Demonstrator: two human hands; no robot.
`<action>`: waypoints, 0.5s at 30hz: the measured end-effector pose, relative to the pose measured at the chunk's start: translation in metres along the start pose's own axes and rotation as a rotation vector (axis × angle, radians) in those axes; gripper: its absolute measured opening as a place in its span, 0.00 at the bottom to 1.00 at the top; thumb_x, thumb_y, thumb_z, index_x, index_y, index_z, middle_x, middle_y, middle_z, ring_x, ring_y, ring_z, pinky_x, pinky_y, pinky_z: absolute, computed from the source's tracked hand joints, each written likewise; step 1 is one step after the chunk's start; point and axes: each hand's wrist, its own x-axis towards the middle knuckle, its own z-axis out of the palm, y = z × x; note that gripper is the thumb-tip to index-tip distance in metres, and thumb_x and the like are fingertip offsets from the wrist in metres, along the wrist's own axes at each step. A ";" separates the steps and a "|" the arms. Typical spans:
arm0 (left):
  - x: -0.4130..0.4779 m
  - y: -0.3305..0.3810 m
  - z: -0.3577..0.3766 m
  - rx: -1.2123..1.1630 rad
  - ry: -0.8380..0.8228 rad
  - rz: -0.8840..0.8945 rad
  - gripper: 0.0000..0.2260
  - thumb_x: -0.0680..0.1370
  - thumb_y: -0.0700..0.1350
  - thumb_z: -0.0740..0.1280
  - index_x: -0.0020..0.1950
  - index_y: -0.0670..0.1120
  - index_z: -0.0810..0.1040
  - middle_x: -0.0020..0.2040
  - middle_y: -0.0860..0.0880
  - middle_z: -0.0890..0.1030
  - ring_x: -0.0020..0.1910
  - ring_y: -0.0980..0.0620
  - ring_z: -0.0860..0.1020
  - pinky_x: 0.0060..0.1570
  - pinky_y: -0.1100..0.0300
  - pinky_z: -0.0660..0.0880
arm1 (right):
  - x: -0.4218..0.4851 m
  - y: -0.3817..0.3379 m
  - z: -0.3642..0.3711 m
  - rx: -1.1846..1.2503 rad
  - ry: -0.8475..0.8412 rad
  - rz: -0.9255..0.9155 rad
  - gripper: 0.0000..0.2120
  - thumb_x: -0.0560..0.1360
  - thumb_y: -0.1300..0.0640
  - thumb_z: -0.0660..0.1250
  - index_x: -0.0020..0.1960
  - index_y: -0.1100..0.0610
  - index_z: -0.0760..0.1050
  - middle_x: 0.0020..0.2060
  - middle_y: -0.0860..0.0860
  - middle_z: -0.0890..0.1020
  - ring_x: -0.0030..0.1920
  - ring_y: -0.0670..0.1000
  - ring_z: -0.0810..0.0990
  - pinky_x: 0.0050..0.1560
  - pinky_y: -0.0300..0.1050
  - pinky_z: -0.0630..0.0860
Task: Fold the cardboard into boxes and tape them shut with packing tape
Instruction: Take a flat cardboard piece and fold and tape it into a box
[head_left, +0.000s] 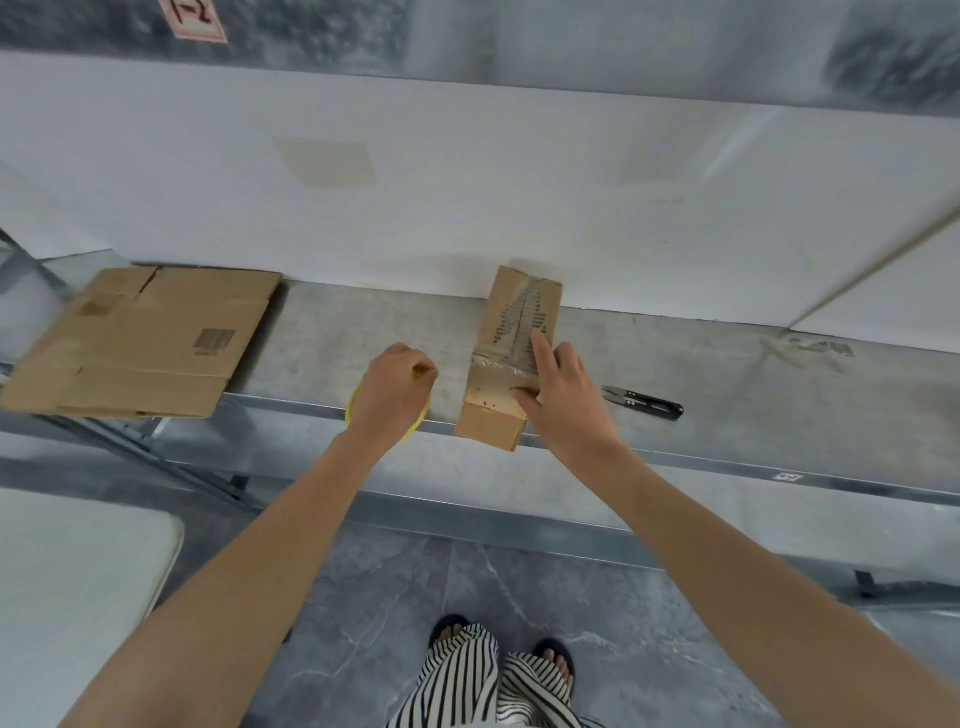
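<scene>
1. Head view: a small cardboard box (500, 306) lies on the metal shelf (337, 332), its near end at the front edge, with a strip of clear tape (493, 365) across the top seam.
2. Right hand (563, 395) holds it: the index finger lies straight along the seam, the thumb presses on top, and the other fingers bend over the right edge.
3. Left hand (389, 389) grips the yellow tape roll (353, 411) just beside the box.
4. Black snips (644, 402) lie to the right.
5. This box looks nearly sealed; a flattened cardboard sheet (140, 338), well apart on the left, is not yet folded.
</scene>
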 end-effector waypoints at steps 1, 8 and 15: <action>0.000 -0.001 0.001 0.001 0.008 0.001 0.06 0.77 0.42 0.66 0.42 0.44 0.80 0.44 0.49 0.76 0.42 0.53 0.73 0.45 0.63 0.66 | 0.000 0.001 0.000 -0.002 0.002 -0.001 0.31 0.79 0.52 0.61 0.76 0.58 0.50 0.59 0.56 0.68 0.57 0.54 0.70 0.55 0.46 0.73; 0.004 -0.007 0.009 0.025 0.025 0.019 0.13 0.79 0.45 0.64 0.37 0.41 0.76 0.42 0.47 0.75 0.40 0.49 0.73 0.43 0.59 0.67 | -0.001 0.003 0.002 -0.027 0.010 -0.019 0.31 0.80 0.51 0.60 0.77 0.58 0.50 0.58 0.56 0.68 0.56 0.54 0.70 0.51 0.46 0.73; 0.006 -0.009 0.012 0.043 0.003 0.029 0.11 0.80 0.42 0.62 0.46 0.37 0.82 0.50 0.45 0.78 0.43 0.52 0.73 0.44 0.65 0.64 | -0.002 0.006 0.002 -0.023 0.016 -0.029 0.32 0.79 0.50 0.62 0.76 0.59 0.52 0.57 0.57 0.69 0.55 0.55 0.70 0.49 0.47 0.73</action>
